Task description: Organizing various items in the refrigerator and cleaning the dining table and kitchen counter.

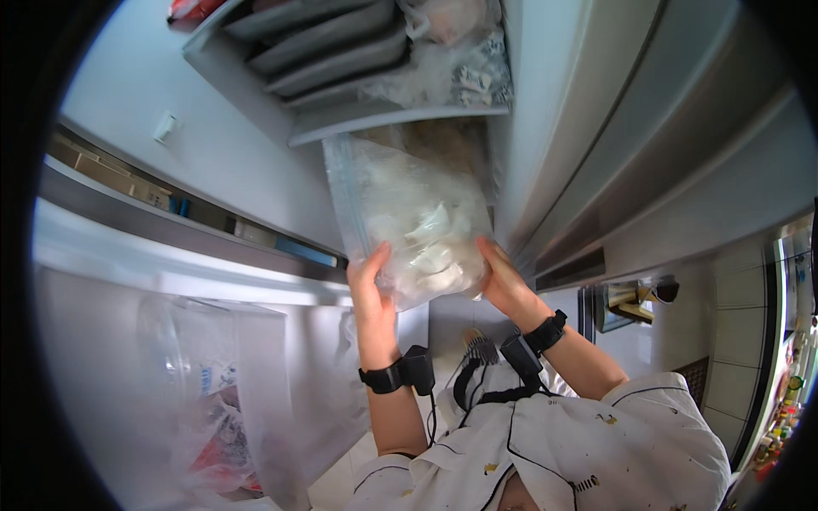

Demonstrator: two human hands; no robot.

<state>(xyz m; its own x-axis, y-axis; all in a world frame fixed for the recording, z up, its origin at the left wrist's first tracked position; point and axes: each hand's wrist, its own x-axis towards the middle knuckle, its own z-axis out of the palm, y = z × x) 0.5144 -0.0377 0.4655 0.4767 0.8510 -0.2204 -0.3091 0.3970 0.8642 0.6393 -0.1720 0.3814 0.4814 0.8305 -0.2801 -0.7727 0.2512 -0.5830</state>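
A clear plastic zip bag (pixel 402 211) of whitish contents is held up in front of me. My left hand (pixel 372 294) grips its lower left side, thumb on top. On the opposite edge my right hand (pixel 505 278) grips it the same way. The bag's zip strip runs down its left side. Just behind the bag is a freezer drawer (pixel 396 122), whose front edge lies close to the bag's top. Brownish contents in clear plastic (pixel 447 144) show under that edge, partly hidden by the bag.
Several grey trays (pixel 339 51) and plastic bags (pixel 447 70) fill the freezer drawer. At left, an open door's clear bin (pixel 262 383) holds a bag with red parts (pixel 220 441). A grey appliance door edge (pixel 588 147) rises close on the right. Black straps with boxes circle both wrists.
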